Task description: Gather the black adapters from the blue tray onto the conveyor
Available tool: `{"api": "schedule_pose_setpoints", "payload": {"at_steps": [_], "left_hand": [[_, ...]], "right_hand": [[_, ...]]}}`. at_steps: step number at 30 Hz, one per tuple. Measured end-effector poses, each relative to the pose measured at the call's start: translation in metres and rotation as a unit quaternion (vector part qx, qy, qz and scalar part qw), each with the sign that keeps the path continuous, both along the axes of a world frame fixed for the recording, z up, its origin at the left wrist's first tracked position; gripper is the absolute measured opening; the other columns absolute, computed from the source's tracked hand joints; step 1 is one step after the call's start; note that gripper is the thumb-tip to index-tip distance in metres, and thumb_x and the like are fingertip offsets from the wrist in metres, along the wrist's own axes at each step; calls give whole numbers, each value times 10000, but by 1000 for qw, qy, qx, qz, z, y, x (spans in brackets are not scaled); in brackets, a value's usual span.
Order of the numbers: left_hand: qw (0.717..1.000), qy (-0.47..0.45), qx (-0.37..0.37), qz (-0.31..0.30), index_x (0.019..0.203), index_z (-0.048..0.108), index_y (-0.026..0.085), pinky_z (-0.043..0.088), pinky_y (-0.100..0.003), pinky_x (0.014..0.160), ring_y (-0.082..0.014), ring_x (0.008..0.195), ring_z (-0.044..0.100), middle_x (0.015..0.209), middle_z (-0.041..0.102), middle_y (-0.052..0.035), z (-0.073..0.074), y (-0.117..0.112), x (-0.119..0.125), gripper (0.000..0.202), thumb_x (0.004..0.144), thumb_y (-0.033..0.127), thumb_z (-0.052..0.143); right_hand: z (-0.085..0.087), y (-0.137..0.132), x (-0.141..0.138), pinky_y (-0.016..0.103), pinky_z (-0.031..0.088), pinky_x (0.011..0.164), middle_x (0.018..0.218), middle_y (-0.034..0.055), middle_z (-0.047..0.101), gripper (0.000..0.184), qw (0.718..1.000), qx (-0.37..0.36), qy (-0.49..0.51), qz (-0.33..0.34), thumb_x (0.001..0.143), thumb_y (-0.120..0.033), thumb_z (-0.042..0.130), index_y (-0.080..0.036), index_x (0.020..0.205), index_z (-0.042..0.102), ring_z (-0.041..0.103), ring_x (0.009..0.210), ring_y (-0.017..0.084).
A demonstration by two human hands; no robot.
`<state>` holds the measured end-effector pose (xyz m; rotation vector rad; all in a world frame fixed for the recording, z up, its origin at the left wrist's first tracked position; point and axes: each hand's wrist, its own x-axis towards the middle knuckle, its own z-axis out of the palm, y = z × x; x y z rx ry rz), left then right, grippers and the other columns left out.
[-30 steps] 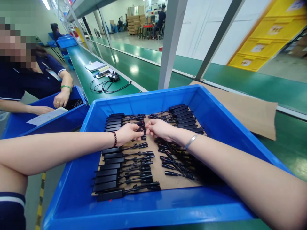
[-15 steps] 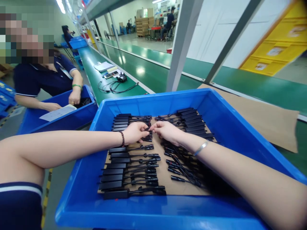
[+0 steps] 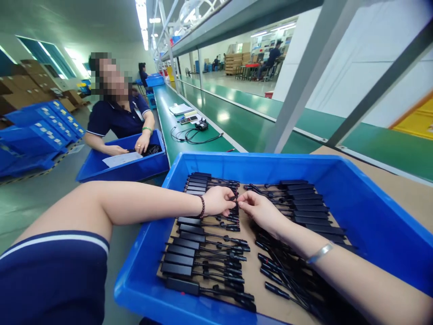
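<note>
A large blue bin (image 3: pixel 142 271) in front of me holds several black adapters with cables (image 3: pixel 189 253), laid in rows on a sheet of cardboard (image 3: pixel 253 289). My left hand (image 3: pixel 218 201) and my right hand (image 3: pixel 260 210) meet over the middle of the bin. Both pinch a small black cable connector (image 3: pixel 234 198) between their fingertips. A dark bead bracelet is on my left wrist and a silver bangle on my right. More adapters (image 3: pixel 304 198) lie in a row under and beyond my right arm.
A co-worker in a navy shirt (image 3: pixel 115 117) sits at left with hands in a second blue bin (image 3: pixel 122 169). The green conveyor belt (image 3: pixel 189 117) carries papers, a phone and a black cabled device. Grey frame posts (image 3: pixel 297 90) rise behind my bin. Stacked blue bins (image 3: pixel 34 135) stand far left.
The view has swung left and up, so the bin now sits lower right and the co-worker is fuller in view. My hands stay pinched together at the bin's middle.
</note>
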<state>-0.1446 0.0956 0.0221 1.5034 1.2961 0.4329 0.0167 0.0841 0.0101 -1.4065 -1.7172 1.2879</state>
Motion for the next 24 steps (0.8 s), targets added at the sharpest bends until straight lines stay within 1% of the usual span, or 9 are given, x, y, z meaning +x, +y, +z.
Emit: {"api": "schedule_pose_setpoints", "payload": {"at_steps": [4, 7, 9, 15, 19, 22, 24], "left_hand": [[1000, 10, 2, -14, 795, 498, 139, 435, -167, 469, -81, 482, 563, 566, 553, 20, -1, 0, -1, 97, 727, 190, 546], [1000, 12, -2, -8, 794, 501, 135, 406, -149, 459, -79, 479, 560, 564, 555, 16, -2, 0, -1, 117, 727, 216, 552], [1000, 14, -6, -5, 805, 507, 132, 394, -144, 459, -79, 482, 560, 556, 554, 13, -2, 0, -1, 135, 726, 231, 555], [999, 33, 7, -8, 827, 553, 131, 372, -135, 453, -88, 520, 575, 588, 568, -3, -1, 0, -2, 200, 693, 276, 582], [998, 56, 4, -6, 854, 581, 138, 358, -134, 438, -90, 535, 573, 626, 580, -13, 1, -1, -1, 239, 670, 291, 585], [998, 63, -2, -1, 899, 587, 148, 373, -143, 453, -81, 535, 560, 653, 591, -16, 1, -2, -1, 274, 660, 281, 580], [998, 67, -1, -11, 915, 587, 152, 386, -152, 470, -77, 532, 545, 643, 589, -14, 0, -2, -1, 293, 647, 267, 581]], "right_hand": [[0, 1, -2, 197, 299, 477, 688, -10, 526, 194, 1000, -14, 2, -3, 709, -314, 535, -159, 826, 534, 386, 524, 72], [0, 0, -3, 201, 287, 472, 649, -14, 510, 203, 999, -23, -27, -13, 692, -330, 547, -159, 801, 532, 379, 519, 78], [0, -2, -3, 203, 282, 470, 614, -22, 486, 208, 999, -26, -29, -11, 688, -345, 550, -162, 784, 524, 367, 510, 79], [-1, -4, -1, 206, 273, 480, 579, -43, 436, 252, 996, -76, 34, -14, 653, -371, 584, -161, 750, 484, 342, 498, 72], [-2, -2, 1, 204, 259, 478, 596, -41, 442, 254, 995, -85, 46, 3, 645, -364, 591, -159, 751, 485, 339, 502, 70], [-2, -1, 1, 199, 252, 476, 605, -43, 434, 211, 994, -91, 57, 29, 673, -347, 551, -164, 739, 469, 324, 499, 64], [-2, 0, 0, 197, 245, 471, 577, -51, 405, 190, 993, -96, 48, 47, 683, -339, 526, -171, 709, 444, 308, 489, 64]]}}
